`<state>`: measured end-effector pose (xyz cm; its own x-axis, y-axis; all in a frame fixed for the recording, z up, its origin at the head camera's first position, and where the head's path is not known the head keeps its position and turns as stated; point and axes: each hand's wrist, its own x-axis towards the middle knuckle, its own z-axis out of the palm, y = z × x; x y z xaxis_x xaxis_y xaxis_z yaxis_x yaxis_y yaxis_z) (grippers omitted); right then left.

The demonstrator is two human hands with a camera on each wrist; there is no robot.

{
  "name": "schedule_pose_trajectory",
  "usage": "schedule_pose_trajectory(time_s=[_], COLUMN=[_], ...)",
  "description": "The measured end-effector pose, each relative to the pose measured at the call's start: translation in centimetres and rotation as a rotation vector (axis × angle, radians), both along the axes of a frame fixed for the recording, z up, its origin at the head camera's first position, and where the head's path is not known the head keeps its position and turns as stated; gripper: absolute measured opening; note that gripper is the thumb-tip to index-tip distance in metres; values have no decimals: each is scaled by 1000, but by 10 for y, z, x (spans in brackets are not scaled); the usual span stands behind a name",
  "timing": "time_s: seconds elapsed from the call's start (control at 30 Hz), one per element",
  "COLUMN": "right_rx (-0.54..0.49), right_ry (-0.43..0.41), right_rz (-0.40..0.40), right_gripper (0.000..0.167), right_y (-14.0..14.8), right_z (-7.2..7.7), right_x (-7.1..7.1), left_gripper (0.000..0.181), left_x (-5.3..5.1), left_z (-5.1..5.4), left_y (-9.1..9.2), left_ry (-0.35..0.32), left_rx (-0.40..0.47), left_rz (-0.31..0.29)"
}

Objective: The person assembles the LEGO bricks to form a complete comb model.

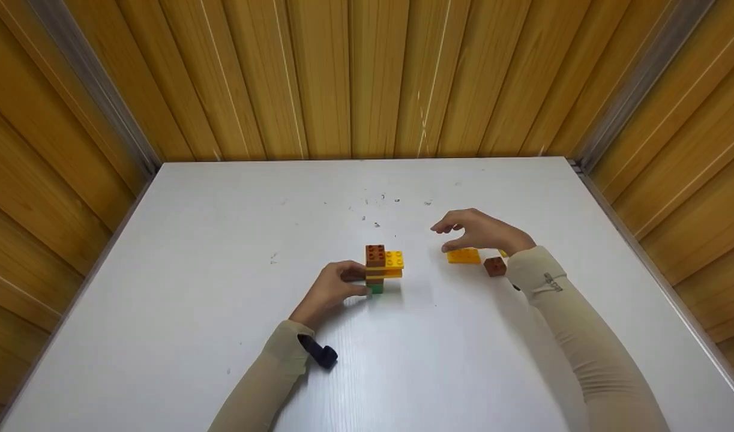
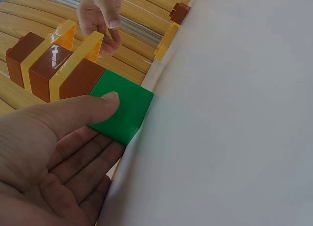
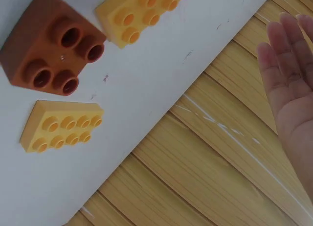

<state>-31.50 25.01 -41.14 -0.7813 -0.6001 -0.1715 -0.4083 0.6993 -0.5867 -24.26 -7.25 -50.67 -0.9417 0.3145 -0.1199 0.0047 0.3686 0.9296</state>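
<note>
A tower of toy building blocks stands upright mid-table, with a green block at the bottom. Above it brown blocks alternate with two flat yellow blocks that jut out to the right. My left hand holds the tower low down, thumb across the green block and fingers at its far side. To the right, my right hand hovers with fingers loosely bent and nothing in them. Near it on the table lie a loose yellow block and a small brown block.
Another yellow block lies beside the loose brown one, mostly hidden by the right sleeve in the head view. The white table bears small dark marks and meets wood-patterned walls at the back and sides.
</note>
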Motion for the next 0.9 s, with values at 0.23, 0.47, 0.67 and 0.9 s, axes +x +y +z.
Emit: schedule_pose_trajectory(time_s=[0.23, 0.47, 0.67, 0.9], right_rx=[39, 91, 132, 149], right_ry=[3, -17, -65, -71], right_rz=[2, -39, -109, -128], right_gripper=[47, 48, 45, 40], right_y=[12, 21, 25, 33], right_z=[-9, -15, -19, -28], right_x=[-5, -7, -5, -4], left_gripper=[39, 39, 39, 38], left_x=[0, 0, -1, 0], left_z=[-2, -1, 0, 0], left_y=[0, 1, 1, 0], left_ry=[10, -2, 7, 9], left_rx=[23, 11, 7, 18], left_rz=[-8, 5, 3, -3])
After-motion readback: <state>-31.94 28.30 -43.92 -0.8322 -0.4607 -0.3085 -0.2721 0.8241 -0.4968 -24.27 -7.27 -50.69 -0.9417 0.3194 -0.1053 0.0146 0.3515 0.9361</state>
